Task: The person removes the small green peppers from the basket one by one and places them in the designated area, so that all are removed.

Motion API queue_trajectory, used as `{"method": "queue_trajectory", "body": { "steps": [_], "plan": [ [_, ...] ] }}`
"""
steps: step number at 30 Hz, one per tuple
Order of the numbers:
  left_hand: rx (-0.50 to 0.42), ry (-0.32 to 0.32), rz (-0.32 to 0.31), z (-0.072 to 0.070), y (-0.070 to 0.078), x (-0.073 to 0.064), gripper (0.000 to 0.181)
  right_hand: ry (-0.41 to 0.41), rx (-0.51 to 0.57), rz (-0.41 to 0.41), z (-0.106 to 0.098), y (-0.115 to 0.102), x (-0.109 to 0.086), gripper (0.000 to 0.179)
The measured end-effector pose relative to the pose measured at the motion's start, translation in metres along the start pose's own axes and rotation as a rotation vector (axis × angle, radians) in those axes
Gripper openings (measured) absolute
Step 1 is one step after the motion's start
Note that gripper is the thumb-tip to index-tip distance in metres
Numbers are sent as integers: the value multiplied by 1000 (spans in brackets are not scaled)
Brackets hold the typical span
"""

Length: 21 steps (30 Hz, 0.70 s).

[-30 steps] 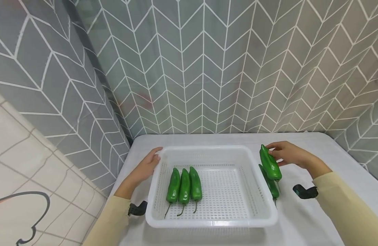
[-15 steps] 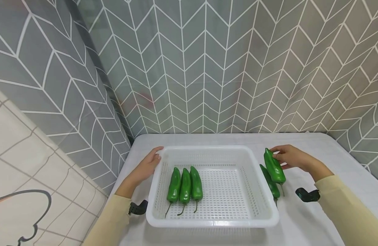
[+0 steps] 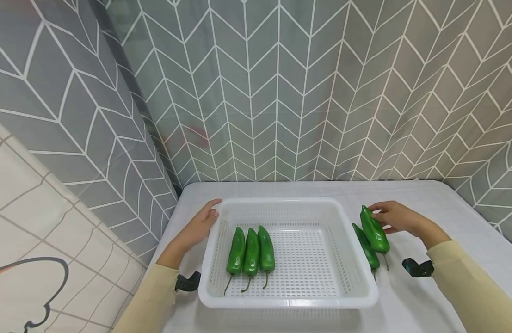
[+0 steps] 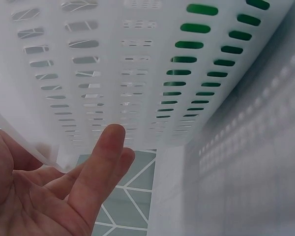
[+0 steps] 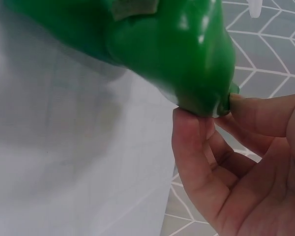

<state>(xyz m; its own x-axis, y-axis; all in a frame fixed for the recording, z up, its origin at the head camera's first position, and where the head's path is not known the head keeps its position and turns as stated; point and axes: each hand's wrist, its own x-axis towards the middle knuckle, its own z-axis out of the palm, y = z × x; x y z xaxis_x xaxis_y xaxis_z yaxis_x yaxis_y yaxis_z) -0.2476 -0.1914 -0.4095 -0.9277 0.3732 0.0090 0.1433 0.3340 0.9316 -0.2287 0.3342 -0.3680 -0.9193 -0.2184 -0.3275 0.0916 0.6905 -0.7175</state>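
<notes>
1. Your right hand [image 3: 393, 218] is the nearer one to the held pepper [image 3: 374, 233]; its fingers [image 5: 191, 142] and thumb pinch it near the tip, over the table [image 3: 410, 196].
2. From those fingers, the held pepper's body lies leftward and toward you; its long axis slants from the tip, far and left, to the stem, near and right.
3. Just left of it, almost parallel, lies the loose pepper [image 3: 367, 249], between it and the basket [image 3: 286, 303]; you cannot tell whether the two peppers touch.
4. Your left hand [image 3: 199, 227] rests at the basket's left rim, near the far corner, its visible fingers [image 4: 96, 177] fairly straight.
5. Count five green peppers: one pinched, one loose outside, and a row of three peppers [image 3: 251, 254] in the basket's left half, stems toward you. There is one basket.
</notes>
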Motion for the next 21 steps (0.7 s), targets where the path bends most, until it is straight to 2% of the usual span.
{"method": "queue_trajectory", "body": {
  "steps": [12,21],
  "plan": [
    [-9,0,1,1,1,0,43,8,-11,24,1,11,0,43],
    [-10,-7,-2,1,4,0,43,8,-60,34,2,12,-3,42]
  ]
}}
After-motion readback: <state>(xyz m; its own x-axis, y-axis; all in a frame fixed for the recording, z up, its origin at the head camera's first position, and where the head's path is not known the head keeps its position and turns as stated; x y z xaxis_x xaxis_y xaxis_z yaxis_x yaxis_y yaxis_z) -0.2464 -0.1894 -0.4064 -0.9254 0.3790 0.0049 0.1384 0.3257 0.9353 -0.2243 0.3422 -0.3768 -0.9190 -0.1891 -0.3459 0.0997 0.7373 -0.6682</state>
